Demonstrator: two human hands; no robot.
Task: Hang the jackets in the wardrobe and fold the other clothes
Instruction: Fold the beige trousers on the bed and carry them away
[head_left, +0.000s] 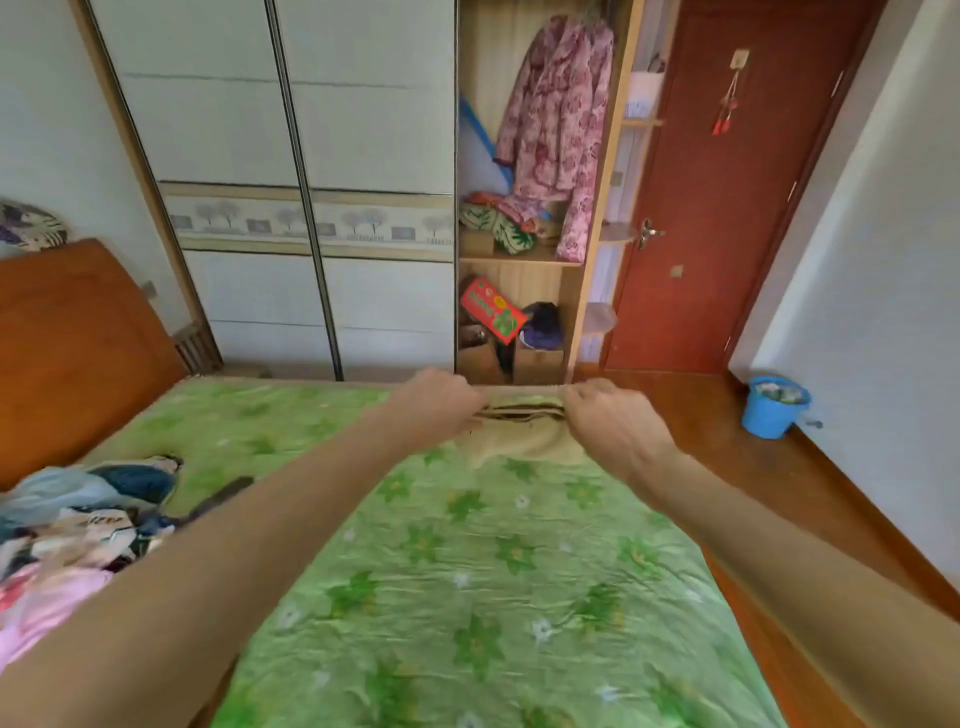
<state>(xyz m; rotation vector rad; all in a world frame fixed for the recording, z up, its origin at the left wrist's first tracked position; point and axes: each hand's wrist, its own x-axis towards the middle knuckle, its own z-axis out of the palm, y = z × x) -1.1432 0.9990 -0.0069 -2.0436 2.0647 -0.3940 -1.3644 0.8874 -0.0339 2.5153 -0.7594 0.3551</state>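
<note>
Bedroom: green floral bed (493, 597), open wardrobe (524, 218) beyond with pink floral jacket (556, 135) hung inside; unsorted clothes pile (78, 525) at bed's left edge. Beige garment (524, 441) at far end of bed, top edge stretched between left hand (441, 402) and right hand (610, 421), fingers curled, pinching cloth. Judged soft, light, limp; best taken at edge corners.

Both bare forearms reach far forward, converging toward 12 o'clock. The left hand (439, 402) is curled, knuckles up, pinching a beige garment (524, 431) at its edge. The right hand (610, 418), at its 3 o'clock, is curled likewise and grips the same edge, the two hands level and near each other
</note>
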